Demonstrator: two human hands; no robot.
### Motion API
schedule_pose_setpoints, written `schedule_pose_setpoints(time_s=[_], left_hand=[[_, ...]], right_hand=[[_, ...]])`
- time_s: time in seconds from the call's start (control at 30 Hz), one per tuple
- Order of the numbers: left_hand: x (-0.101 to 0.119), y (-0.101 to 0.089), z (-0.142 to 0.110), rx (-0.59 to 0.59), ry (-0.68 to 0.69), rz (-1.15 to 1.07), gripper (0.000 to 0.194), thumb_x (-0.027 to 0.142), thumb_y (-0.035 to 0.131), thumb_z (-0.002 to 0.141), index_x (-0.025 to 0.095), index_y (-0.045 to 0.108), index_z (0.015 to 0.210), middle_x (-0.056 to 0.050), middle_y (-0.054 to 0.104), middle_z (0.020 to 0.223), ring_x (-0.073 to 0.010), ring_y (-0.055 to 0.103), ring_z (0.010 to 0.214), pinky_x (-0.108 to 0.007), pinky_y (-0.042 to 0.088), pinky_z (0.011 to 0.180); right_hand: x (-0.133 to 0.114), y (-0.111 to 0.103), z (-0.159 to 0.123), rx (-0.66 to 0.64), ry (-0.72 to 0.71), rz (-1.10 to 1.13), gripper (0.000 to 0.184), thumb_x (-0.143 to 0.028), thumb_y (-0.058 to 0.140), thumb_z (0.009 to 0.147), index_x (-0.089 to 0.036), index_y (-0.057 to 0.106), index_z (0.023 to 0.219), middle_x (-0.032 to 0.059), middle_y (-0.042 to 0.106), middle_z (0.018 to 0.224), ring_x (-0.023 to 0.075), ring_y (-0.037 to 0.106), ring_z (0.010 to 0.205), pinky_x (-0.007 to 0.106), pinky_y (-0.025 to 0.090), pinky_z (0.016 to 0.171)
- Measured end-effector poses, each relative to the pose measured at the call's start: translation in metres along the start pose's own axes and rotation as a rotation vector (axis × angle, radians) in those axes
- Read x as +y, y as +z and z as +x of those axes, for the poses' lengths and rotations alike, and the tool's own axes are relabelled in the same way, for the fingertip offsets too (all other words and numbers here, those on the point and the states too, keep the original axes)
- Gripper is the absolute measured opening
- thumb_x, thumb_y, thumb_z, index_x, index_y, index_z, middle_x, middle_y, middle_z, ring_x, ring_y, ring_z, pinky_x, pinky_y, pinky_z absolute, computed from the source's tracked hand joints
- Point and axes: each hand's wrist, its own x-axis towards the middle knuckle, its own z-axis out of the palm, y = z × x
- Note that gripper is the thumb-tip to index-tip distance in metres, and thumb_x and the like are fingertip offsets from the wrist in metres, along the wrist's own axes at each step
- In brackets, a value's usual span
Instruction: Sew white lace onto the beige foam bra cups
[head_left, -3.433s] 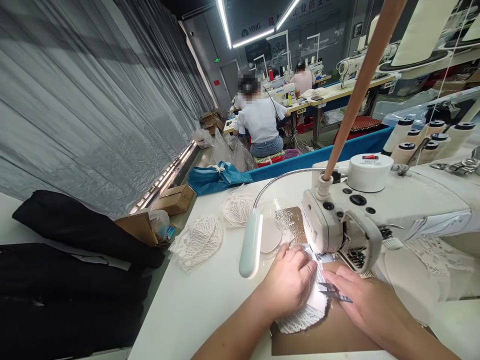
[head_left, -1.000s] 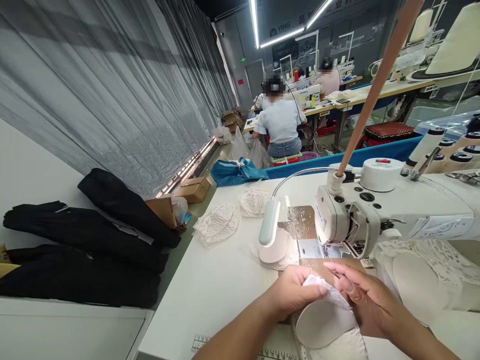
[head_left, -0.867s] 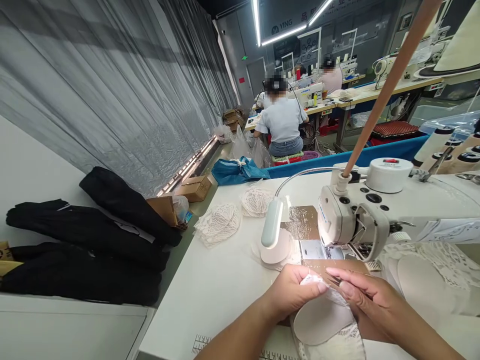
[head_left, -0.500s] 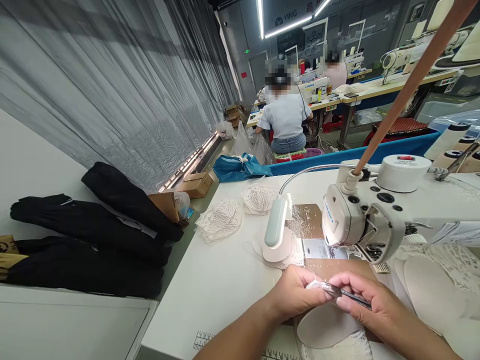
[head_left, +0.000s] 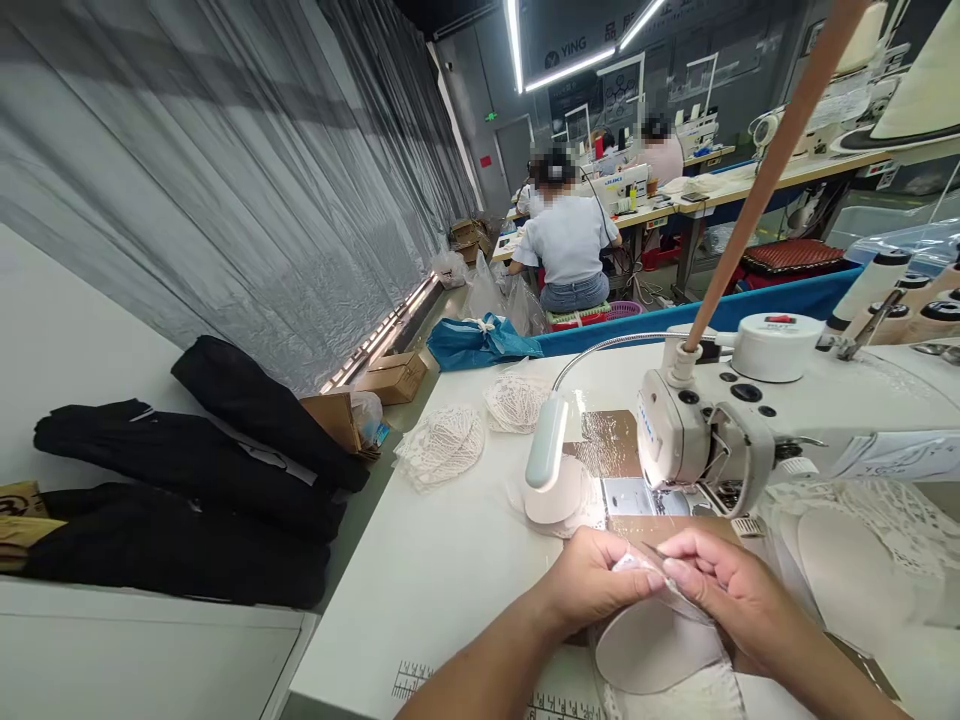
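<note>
A pale bra cup (head_left: 652, 650) with white lace trim hangs below my hands, near the front of the sewing table. My left hand (head_left: 596, 580) is closed, pinching the lace edge between thumb and fingers. Opposite it, my right hand (head_left: 731, 590) is closed as well, thumb and index finger gripping the same edge. A slim pointed metal tool (head_left: 652, 550) pokes out from under the right index finger; the rest of it is hidden in that hand. Just behind stands a white sewing machine (head_left: 671, 430). Another padded cup with lace (head_left: 559, 500) lies under the small lamp (head_left: 547, 445).
Two lace piles (head_left: 442, 445) lie at the table's back left. More cups and lace (head_left: 847, 560) are stacked on the right, near several thread cones (head_left: 881, 290). A brown pole (head_left: 772, 180) rises behind the machine. A person (head_left: 566, 245) sits ahead at another table.
The metal tool, earlier pointing at the lace with its handle across my right palm, is now mostly hidden in that hand. My right thumb and index finger now grip the lace edge.
</note>
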Motion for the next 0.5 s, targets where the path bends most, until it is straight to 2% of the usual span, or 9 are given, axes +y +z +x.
schedule_pose_setpoints(time_s=[0.07,0.1,0.17,0.2,0.23,0.3,0.37,0.43,0.5], left_hand=[[0.007,-0.001,-0.007,0.029,0.052,0.206,0.048,0.059,0.071,0.072,0.01,0.069,0.073,0.0,0.051,0.061,-0.0112,0.044,0.058,-0.024,0.035,0.057],[0.012,-0.003,-0.011,0.081,0.092,0.368,0.044,0.056,0.07,0.074,0.012,0.068,0.071,0.001,0.05,0.059,-0.0113,0.044,0.057,-0.024,0.035,0.056],[0.025,-0.007,-0.017,0.238,0.211,0.705,0.034,0.047,0.066,0.079,0.014,0.068,0.069,0.0,0.051,0.058,-0.0125,0.046,0.057,-0.024,0.038,0.058],[0.031,-0.011,-0.018,0.317,0.279,0.835,0.03,0.043,0.063,0.081,0.015,0.069,0.072,-0.001,0.055,0.06,-0.014,0.049,0.06,-0.025,0.041,0.062],[0.037,-0.017,-0.016,0.382,0.335,0.927,0.026,0.04,0.059,0.083,0.016,0.07,0.078,-0.003,0.06,0.068,-0.0161,0.054,0.066,-0.026,0.043,0.067],[0.044,-0.03,-0.007,0.443,0.34,0.999,0.026,0.034,0.056,0.084,0.018,0.068,0.1,-0.008,0.066,0.096,-0.0216,0.06,0.089,-0.03,0.046,0.082],[0.046,-0.045,0.008,0.452,0.204,0.99,0.044,0.031,0.061,0.077,0.02,0.061,0.12,-0.011,0.059,0.124,-0.0272,0.055,0.112,-0.034,0.044,0.093],[0.042,-0.059,0.02,0.457,0.092,0.953,0.057,0.028,0.066,0.069,0.019,0.057,0.125,-0.013,0.059,0.126,-0.03,0.054,0.114,-0.036,0.045,0.092],[0.036,-0.069,0.025,0.436,0.034,0.893,0.051,0.026,0.066,0.066,0.015,0.062,0.116,-0.012,0.065,0.111,-0.0293,0.06,0.102,-0.034,0.048,0.083]], right_hand=[[0.004,-0.002,-0.002,0.127,0.022,0.031,0.04,-0.06,0.045,0.089,-0.023,0.062,0.089,0.0023,0.07,0.077,0.0202,0.067,0.07,0.027,0.053,0.062],[0.007,-0.002,-0.003,0.209,0.023,0.003,0.041,-0.061,0.047,0.087,-0.023,0.061,0.092,0.004,0.071,0.082,0.0216,0.068,0.075,0.028,0.055,0.066],[0.015,-0.001,-0.006,0.338,-0.01,-0.15,0.042,-0.058,0.054,0.084,-0.023,0.061,0.105,0.0078,0.072,0.095,0.0257,0.07,0.089,0.033,0.056,0.077],[0.019,0.001,-0.008,0.353,-0.073,-0.25,0.041,-0.052,0.056,0.085,-0.023,0.06,0.113,0.0091,0.071,0.103,0.0269,0.069,0.094,0.034,0.056,0.079],[0.022,0.004,-0.009,0.319,-0.164,-0.353,0.04,-0.043,0.054,0.086,-0.025,0.058,0.121,0.0099,0.07,0.111,0.0268,0.069,0.096,0.035,0.056,0.079],[0.023,0.013,-0.01,0.127,-0.387,-0.558,0.042,-0.023,0.046,0.086,-0.028,0.055,0.128,0.0098,0.065,0.123,0.0232,0.07,0.091,0.031,0.056,0.072],[0.017,0.02,-0.01,-0.123,-0.56,-0.734,0.043,-0.011,0.045,0.077,-0.028,0.061,0.114,0.0071,0.065,0.12,0.0185,0.07,0.078,0.026,0.052,0.063],[0.008,0.022,-0.012,-0.286,-0.573,-0.852,0.033,-0.005,0.049,0.064,-0.025,0.062,0.087,0.0024,0.068,0.1,0.0153,0.064,0.063,0.023,0.045,0.054],[0.001,0.014,-0.016,-0.326,-0.485,-0.894,0.028,-0.001,0.049,0.052,-0.022,0.054,0.069,-0.0011,0.065,0.082,0.0154,0.061,0.061,0.023,0.04,0.053]])
